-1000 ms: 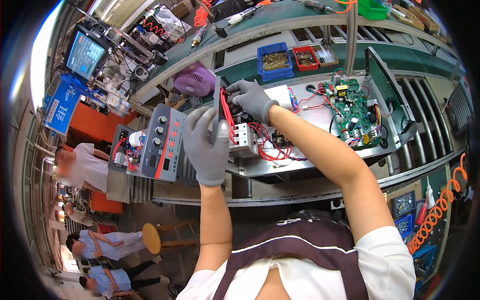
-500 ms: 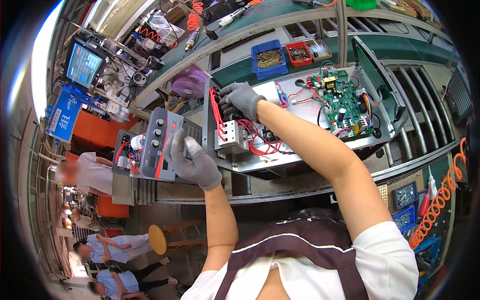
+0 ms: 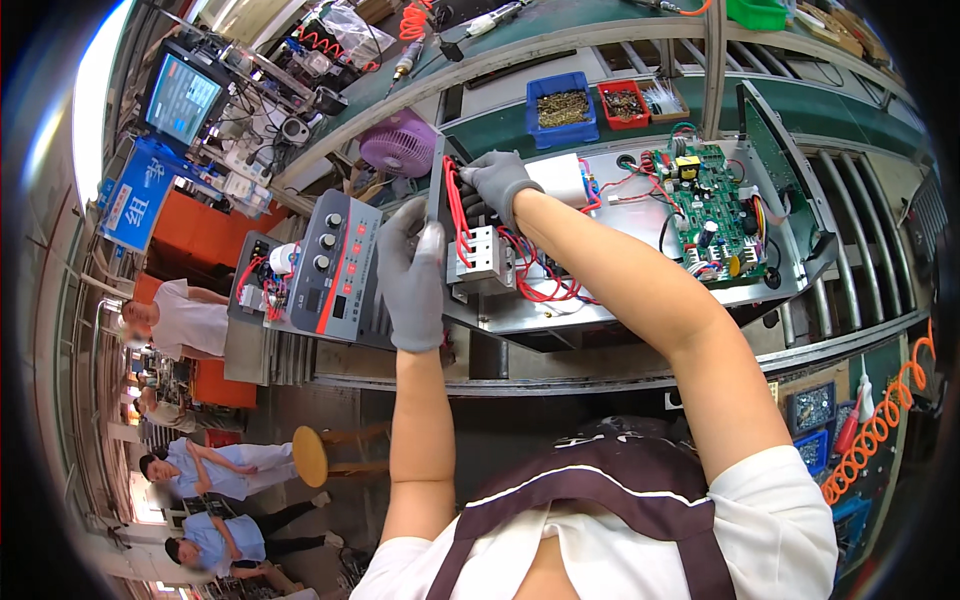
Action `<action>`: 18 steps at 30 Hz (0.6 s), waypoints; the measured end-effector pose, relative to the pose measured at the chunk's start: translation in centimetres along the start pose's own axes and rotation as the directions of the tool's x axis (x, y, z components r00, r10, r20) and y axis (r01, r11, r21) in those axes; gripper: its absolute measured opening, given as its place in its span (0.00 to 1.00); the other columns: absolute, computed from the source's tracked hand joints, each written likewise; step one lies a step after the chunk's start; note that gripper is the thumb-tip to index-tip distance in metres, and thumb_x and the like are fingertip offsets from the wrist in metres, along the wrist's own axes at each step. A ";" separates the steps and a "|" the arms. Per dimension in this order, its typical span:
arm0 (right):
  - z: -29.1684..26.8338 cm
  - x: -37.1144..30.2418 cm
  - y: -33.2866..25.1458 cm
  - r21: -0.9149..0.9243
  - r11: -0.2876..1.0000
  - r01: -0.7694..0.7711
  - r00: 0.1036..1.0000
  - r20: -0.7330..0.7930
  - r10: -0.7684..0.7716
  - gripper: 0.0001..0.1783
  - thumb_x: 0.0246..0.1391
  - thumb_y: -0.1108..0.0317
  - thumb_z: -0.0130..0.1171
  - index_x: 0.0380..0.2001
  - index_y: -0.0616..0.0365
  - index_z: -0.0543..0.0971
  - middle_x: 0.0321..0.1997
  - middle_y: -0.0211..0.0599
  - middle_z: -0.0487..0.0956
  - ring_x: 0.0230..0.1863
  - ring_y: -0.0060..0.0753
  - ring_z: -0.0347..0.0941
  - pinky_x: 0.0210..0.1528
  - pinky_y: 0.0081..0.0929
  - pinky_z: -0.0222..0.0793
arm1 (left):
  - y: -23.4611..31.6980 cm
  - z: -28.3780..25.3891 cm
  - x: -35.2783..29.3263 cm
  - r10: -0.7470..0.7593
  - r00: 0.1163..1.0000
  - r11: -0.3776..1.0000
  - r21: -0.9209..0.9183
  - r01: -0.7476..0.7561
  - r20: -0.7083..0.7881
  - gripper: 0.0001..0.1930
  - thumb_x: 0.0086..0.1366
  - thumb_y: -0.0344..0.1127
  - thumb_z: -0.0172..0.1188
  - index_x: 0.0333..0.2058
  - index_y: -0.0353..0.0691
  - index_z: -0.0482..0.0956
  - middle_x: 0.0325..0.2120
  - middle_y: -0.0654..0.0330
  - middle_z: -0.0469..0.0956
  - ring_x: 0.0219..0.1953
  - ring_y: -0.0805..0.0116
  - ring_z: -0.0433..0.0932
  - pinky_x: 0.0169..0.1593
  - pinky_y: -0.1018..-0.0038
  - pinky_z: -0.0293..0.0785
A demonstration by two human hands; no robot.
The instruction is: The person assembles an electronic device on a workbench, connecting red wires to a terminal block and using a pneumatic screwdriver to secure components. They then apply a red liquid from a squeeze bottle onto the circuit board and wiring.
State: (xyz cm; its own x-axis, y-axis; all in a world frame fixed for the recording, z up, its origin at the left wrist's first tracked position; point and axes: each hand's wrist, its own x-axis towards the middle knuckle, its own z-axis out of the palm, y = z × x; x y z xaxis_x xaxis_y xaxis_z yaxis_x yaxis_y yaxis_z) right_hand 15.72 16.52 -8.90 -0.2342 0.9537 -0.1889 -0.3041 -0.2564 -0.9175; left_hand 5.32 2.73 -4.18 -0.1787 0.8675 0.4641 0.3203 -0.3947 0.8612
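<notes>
Hands: I see both in grey gloves, well apart in posture and separated by a panel; the left hand [image 3: 410, 285] is raised, fingers upward, beside the outer face of the end panel [image 3: 437, 190]; the right hand [image 3: 500, 183] bends inward on the inner side. Whether either is clamped on anything, I cannot tell.
Chassis: the open-topped metal box [image 3: 640, 235] lies in front of the wearer, over the roller track [image 3: 850, 230]; smooth sheet floor with a dull sheen, thin flat walls.
Breaker block: the pale block [image 3: 487, 250], squared and stepped, sits near the end panel, below the right hand.
Wiring: red wires [image 3: 456, 210], glossy and rounded, run down to that block.
Cylinder: the white cylinder [image 3: 560, 180], smooth, lies just beside the right wrist.
Board: the green circuit board [image 3: 712, 215], bristling with small parts, fills the box's right half.
Second unit: the grey control face [image 3: 335, 265], flat, three round knobs, left of the left hand.
Bins: the blue bin [image 3: 570, 137] and red bin [image 3: 628, 123], plastic, with heaped metallic bits.
Hidden: right fingertips, left palm; the right forearm covers part of the box floor.
Cut off: the orange coiled hose [image 3: 880, 430], fading into the dark rim.
Hard to make out: individual bits in the bins.
</notes>
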 end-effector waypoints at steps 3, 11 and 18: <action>0.5 0.0 -0.1 -0.010 0.999 -0.050 0.998 -0.039 0.050 0.09 0.57 0.70 0.55 0.37 0.65 0.76 0.28 0.40 0.78 0.22 0.29 0.75 0.21 0.26 0.74 | 0.4 -0.3 2.1 -0.019 0.991 0.999 0.051 0.012 0.131 0.16 0.62 0.28 0.51 0.49 0.31 0.71 0.43 0.55 0.73 0.47 0.69 0.71 0.53 0.75 0.65; 0.8 1.9 0.5 -0.274 0.962 -0.012 0.992 -0.127 -0.024 0.16 0.45 0.63 0.66 0.36 0.61 0.82 0.33 0.44 0.82 0.30 0.38 0.80 0.33 0.32 0.77 | -5.6 0.5 11.4 -0.087 0.935 0.881 0.464 -0.088 0.344 0.26 0.56 0.37 0.59 0.52 0.32 0.67 0.45 0.44 0.73 0.47 0.53 0.74 0.53 0.67 0.67; 0.9 0.8 2.6 -0.049 0.998 0.048 0.973 -0.223 -0.057 0.16 0.44 0.76 0.65 0.40 0.67 0.78 0.31 0.45 0.81 0.27 0.30 0.79 0.29 0.25 0.77 | -3.9 2.2 14.3 -0.307 0.814 0.645 0.737 -0.204 0.494 0.37 0.50 0.33 0.59 0.60 0.39 0.57 0.48 0.40 0.71 0.50 0.51 0.73 0.54 0.68 0.67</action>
State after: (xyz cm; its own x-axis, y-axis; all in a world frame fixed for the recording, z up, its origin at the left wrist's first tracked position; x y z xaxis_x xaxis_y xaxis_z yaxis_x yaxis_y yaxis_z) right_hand 13.91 16.49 -11.13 -0.0042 0.9778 -0.2094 -0.2697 -0.2027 -0.9414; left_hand 3.51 17.32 -1.39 0.2157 0.9764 0.0113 0.9283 -0.2086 0.3077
